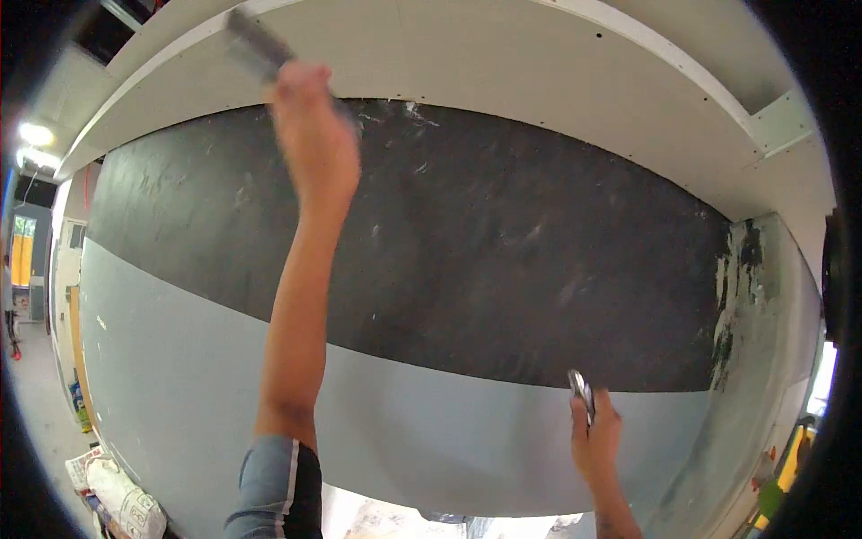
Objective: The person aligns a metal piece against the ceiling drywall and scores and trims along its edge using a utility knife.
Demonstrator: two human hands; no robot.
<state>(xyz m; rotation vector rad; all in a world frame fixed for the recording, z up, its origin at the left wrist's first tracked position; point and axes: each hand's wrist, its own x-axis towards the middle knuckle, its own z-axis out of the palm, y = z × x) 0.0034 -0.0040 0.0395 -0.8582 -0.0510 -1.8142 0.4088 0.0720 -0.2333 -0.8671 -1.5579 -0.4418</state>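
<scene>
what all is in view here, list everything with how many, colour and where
broad dark-coated wall area: 1, black-grey, centre
smooth painted wall area: 1, light grey, below the dark one
curved-looking overhead panel: 1, off-white, top
patchy upright wall section: 1, grey with black marks, right
glowing lights: 2, white, upper left
printed soft bag: 1, whitish, lower left
long flat tool: 1, dark grey, blurred, upper left, in left hand
shiny metal tool: 1, silver, lower right, in right hand
small edge clutter: count unclear, mixed colours, far left and right
striped sleeve: 1, grey and black, lower left
left hand: 1, bare, upper left
right hand: 1, bare, lower right
</scene>
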